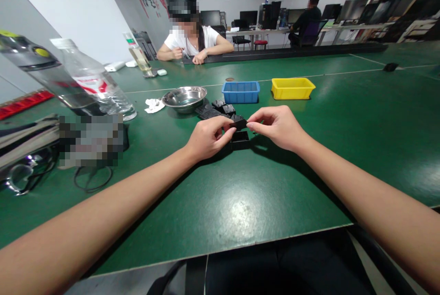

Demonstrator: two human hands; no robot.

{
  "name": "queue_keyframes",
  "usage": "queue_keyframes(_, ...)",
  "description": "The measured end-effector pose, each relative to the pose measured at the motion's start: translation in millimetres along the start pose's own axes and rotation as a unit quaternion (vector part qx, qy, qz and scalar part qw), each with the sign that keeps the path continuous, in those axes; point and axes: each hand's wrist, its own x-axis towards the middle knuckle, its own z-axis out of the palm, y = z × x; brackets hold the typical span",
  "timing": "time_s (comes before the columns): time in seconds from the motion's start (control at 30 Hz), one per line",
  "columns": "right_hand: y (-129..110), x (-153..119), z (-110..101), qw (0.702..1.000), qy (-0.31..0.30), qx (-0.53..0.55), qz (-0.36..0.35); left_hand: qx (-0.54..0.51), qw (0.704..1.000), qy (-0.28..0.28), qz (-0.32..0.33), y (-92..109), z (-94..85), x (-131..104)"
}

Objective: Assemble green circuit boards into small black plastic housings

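A small black part [239, 123] is pinched from both sides above the green desk [240, 203]. The left hand [208, 138] is closed on its left end with thumb and fingertips, and the right hand [275, 125] is closed on its right end in the same way. The part is held just above a second black piece [240, 139], which lies flat on the desk directly under the 2 hands; whether the 2 are touching cannot be told.

Just behind the hands, a small heap of further black parts [215, 109] is seen on the desk. Beyond the heap, a steel bowl [184, 98] is placed to the left, with a crumpled white tissue [153, 105] beside it. A blue bin [240, 92] and a yellow bin [292, 88] are set side by side further back, slightly apart.

At the left edge, 2 clear plastic bottles [99, 86] are seen close to the camera. At the far side of the desk, another person [192, 38] is seated, both hands resting on the surface.
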Motion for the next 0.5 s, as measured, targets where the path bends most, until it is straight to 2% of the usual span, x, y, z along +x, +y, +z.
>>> queue_keyframes(0.2,-8.4,-2.3,0.7,0.999,0.008,-0.012,-0.031,0.006,0.999,0.000,0.039,-1.4,1.1,-1.2)
queue_keyframes(0.5,-7.4,-3.2,2.3,0.999,0.002,-0.007,-0.048,0.009,0.999,-0.001,0.033,-2.9,1.5,-1.4)
